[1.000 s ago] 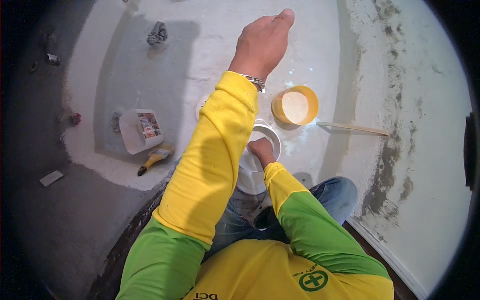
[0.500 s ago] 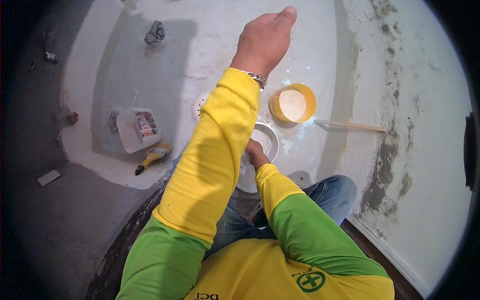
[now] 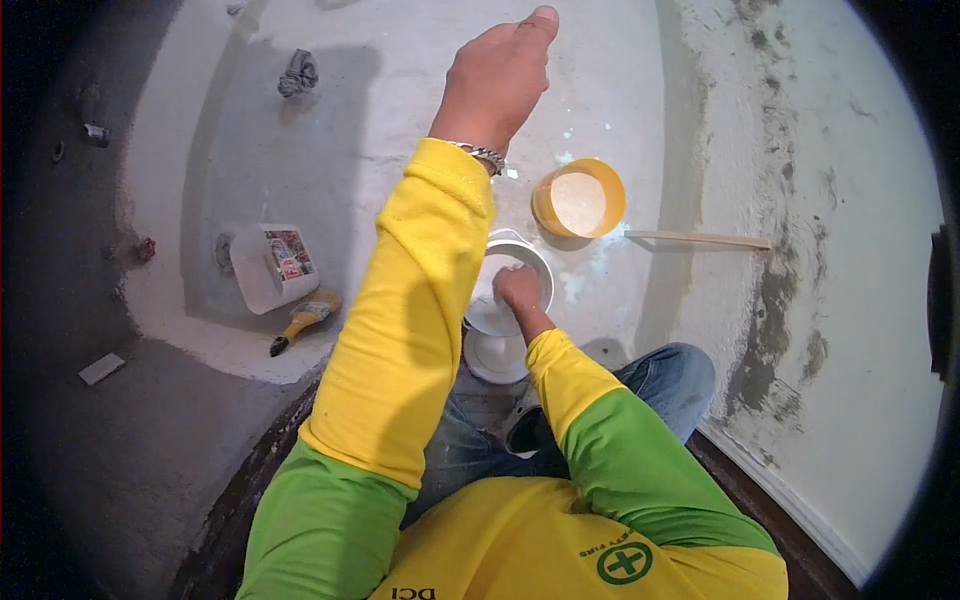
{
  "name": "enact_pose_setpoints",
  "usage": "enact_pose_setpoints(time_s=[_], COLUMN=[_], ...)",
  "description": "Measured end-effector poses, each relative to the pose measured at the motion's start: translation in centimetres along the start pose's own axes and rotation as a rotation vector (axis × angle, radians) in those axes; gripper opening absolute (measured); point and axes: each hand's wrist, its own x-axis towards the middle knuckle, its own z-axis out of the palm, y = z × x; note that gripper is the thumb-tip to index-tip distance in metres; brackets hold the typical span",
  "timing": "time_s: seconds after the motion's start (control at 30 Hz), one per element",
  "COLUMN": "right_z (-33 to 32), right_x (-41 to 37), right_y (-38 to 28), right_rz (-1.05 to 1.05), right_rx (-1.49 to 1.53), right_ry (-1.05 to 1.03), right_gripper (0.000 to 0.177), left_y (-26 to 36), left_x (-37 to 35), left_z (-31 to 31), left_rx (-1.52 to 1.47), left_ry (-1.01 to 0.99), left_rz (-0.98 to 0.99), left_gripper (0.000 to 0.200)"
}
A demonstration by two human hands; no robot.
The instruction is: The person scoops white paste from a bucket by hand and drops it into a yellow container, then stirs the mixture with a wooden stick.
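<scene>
My right hand [image 3: 518, 288] is inside a white bucket [image 3: 549, 265] that holds a whitish material. Its fingers are curled down, and whatever they grip is hidden. My left hand [image 3: 495, 80] is raised in front of the camera with its back towards me. The thumb sticks out at the top and the other fingers are folded away from view, so anything in them cannot be seen. A yellow tub [image 3: 618, 195] of pale, cream-coloured material stands beyond the bucket to the right. Just below the bucket sits a round white lid or container [image 3: 495, 360].
A wooden stick [image 3: 700, 240] lies to the right of the tub. Over on the left are a cut plastic container [image 3: 262, 270] with a label, a brush with a yellow handle [image 3: 303, 318] and a crumpled grey rag [image 3: 298, 74]. A patched wall [image 3: 850, 250] rises on the right.
My right hand has moved forward, deeper over the bucket, and more of it shows. My left hand and forearm have shifted left, uncovering more of the bucket and its handle.
</scene>
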Motion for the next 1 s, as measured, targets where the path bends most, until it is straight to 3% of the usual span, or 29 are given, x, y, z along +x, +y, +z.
enact_pose_setpoints(time_s=[0.1,0.2,0.27,0.33,0.43,0.63,0.8,1.0], right_z=[0.3,6.4,7.1,4.7,6.0,6.7,8.2,8.7], right_x=[0.1,4.8,4.5,1.5,2.0,1.4,2.1,3.4], right_y=[-0.2,2.7,2.3,-1.2,-1.0,-3.9,-3.1,-2.1], right_rz=[0.031,0.029,0.030,0.195,0.184,0.301,0.232,0.282], right_rx=[0.039,0.005,-0.049,0.107,0.172,0.142,0.151,0.275], right_ry=[0.158,0.144,0.169,0.263,0.317,0.117,0.162,0.059], right_gripper=[0.056,0.059,0.062,0.066,0.066,0.071,0.073,0.073], left_y=[-0.7,-0.8,-0.8,-0.1,0.1,0.3,0.8,0.7], left_x=[1.2,1.2,1.2,1.3,1.2,0.6,-0.2,0.1], left_z=[-0.7,-1.2,-1.1,-1.0,-0.7,-1.5,-2.1,-2.0], left_rx=[0.010,0.036,0.024,0.127,0.250,0.282,0.151,0.145], left_ry=[0.018,0.013,0.039,0.034,0.062,0.059,0.080,0.066], left_rz=[-0.070,-0.067,-0.045,-0.021,0.057,0.061,-0.025,-0.010], left_gripper=[0.058,0.059,0.052,0.054,0.057,0.055,0.054,0.054])
